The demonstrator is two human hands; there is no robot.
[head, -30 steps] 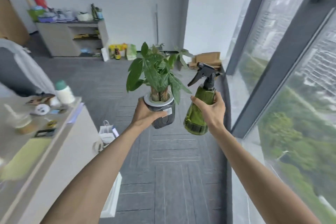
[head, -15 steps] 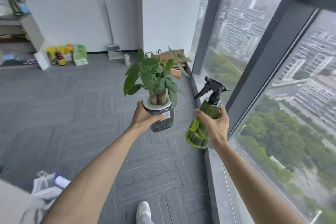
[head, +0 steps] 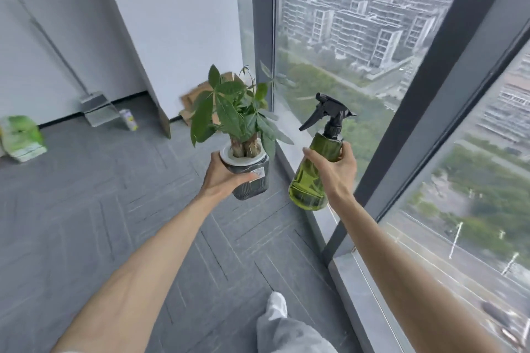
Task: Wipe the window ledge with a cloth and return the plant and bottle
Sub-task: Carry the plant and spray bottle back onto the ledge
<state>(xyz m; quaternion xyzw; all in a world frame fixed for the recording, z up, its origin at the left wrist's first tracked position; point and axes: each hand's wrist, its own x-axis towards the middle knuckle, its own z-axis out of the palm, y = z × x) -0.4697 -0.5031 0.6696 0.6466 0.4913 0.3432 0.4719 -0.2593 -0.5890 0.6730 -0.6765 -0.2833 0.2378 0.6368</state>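
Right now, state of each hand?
Left hand: closed around the potted plant, held up off the floor.
Right hand: closed around the green spray bottle, held in the air near the window ledge.

Looks like a high-rise office room: grey carpet tiles underfoot, bare white walls at 12 o'clock, floor-to-ceiling windows from 1 to 4 o'clock over city blocks far below, a long-handled dustpan leaning at 10 o'clock.
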